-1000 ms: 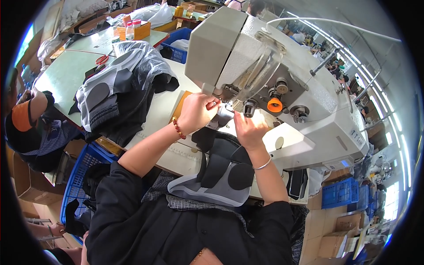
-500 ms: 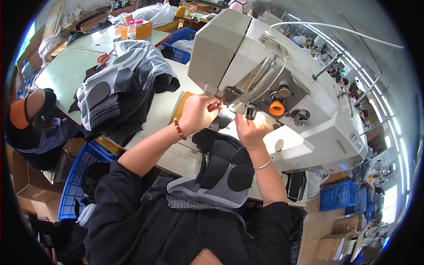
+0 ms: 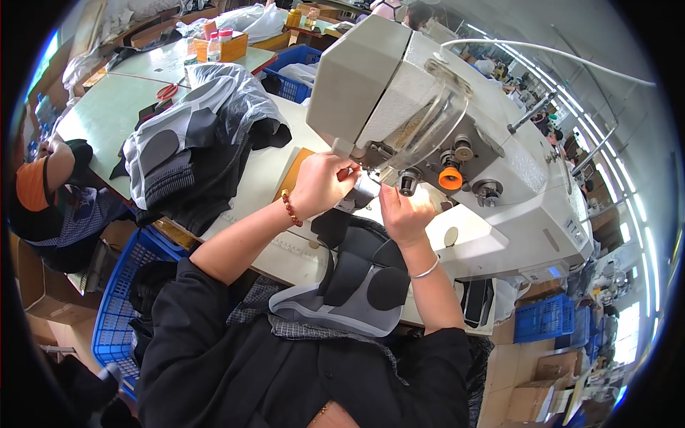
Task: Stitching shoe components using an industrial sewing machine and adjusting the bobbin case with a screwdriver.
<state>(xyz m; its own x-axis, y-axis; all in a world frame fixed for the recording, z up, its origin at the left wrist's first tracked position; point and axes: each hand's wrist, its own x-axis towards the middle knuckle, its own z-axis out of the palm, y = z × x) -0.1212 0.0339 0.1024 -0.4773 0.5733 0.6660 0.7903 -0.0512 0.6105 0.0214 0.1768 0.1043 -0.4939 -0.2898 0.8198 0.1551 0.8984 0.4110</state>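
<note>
A white industrial sewing machine stands before me, its lamp lighting the area below its head. Under the head, a small grey piece of fabric is pinched between my hands. My left hand, with a beaded bracelet at the wrist, is closed on its left edge. Closed too, my right hand grips the right side with thumb and fingers together. Below them a black and grey padded fabric piece hangs over the table edge towards my lap; I cannot tell whether it joins the grey part. The needle is hidden.
At the left a pile of grey and black fabric pieces lies partly under clear plastic. Red-handled scissors rest beyond it. Blue crates stand at the lower left and right. A co-worker's arm is at the far left.
My hands keep almost the same grip and place. The view has shifted slightly, and dark shapes at the lower left have moved.
</note>
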